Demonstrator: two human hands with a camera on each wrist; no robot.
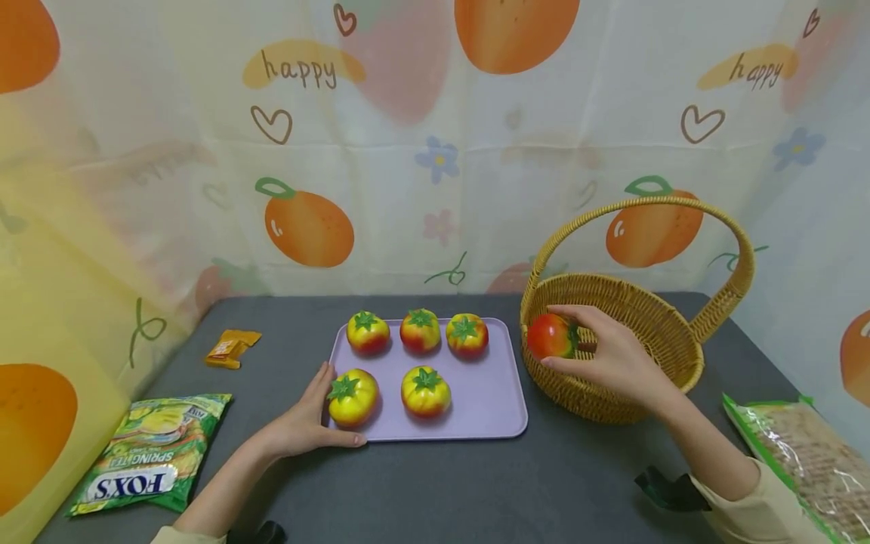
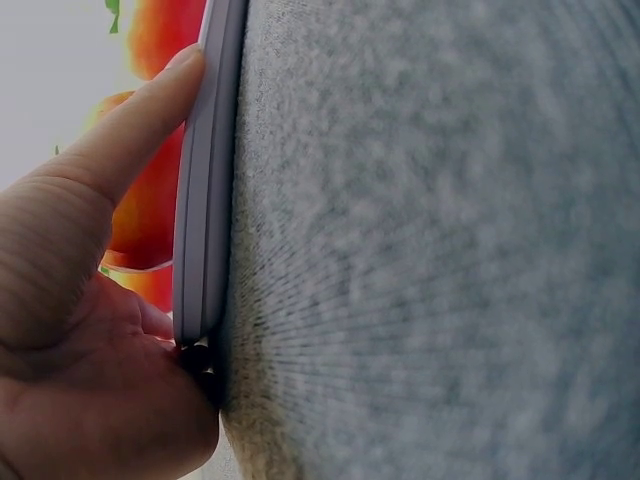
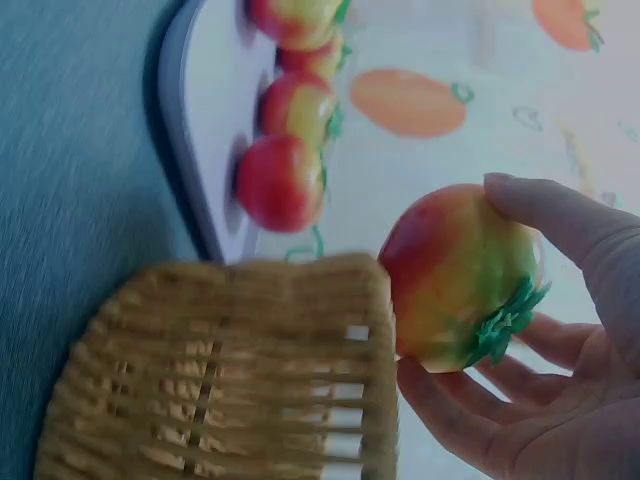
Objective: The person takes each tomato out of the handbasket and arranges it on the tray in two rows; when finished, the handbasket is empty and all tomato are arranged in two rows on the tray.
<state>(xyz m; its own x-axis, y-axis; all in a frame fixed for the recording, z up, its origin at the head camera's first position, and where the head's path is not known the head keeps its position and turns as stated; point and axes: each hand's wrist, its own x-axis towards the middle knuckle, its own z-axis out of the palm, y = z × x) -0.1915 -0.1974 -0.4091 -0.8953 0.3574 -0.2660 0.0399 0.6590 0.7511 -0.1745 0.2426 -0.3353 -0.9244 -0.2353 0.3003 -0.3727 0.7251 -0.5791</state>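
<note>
In the head view, my right hand (image 1: pixel 608 355) holds a red-and-yellow tomato (image 1: pixel 549 336) with a green leafy top between thumb and fingers. The tomato is at the left rim of the wicker basket (image 1: pixel 612 408); the right wrist view shows this tomato (image 3: pixel 450 280) just beyond the woven rim (image 3: pixel 310 275). My left hand (image 1: pixel 309 419) rests against the near left corner of the lilac tray (image 1: pixel 482 400), thumb along its front edge and fingers on its left side. Several similar tomatoes (image 1: pixel 425 391) sit on the tray. In the left wrist view, my thumb (image 2: pixel 130 135) touches the tray rim (image 2: pixel 205 200).
The basket's tall arched handle (image 1: pixel 646 202) stands over its opening. A green Fox's candy bag (image 1: pixel 152 453) and an orange wrapped packet (image 1: pixel 231 347) lie at left. At right is a clear, green-edged bag (image 1: pixel 809 453). A fruit-print curtain (image 1: pixel 387 166) hangs behind the table.
</note>
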